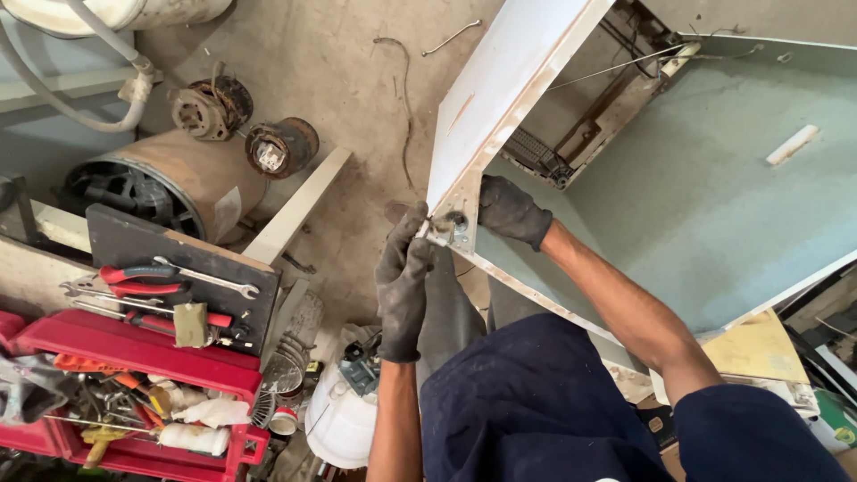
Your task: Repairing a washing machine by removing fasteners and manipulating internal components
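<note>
A large white metal appliance casing (696, 187) lies tipped over in front of me, its rusty lower corner (449, 225) pointing at me. My left hand (403, 277), in a dark work glove, is closed around the outside of that corner, near a small round fitting. My right hand (511, 210), also gloved, presses against the inner side of the same corner, fingers curled on the rim. Whether either hand holds a small tool or screw is hidden by the gloves.
A red toolbox (134, 393) full of hand tools sits at lower left, with pliers and spanners on a dark board (178, 286) above it. Two old motors (241, 125), a drum (161, 183), a hose and a white plastic part (344, 415) lie on the concrete floor.
</note>
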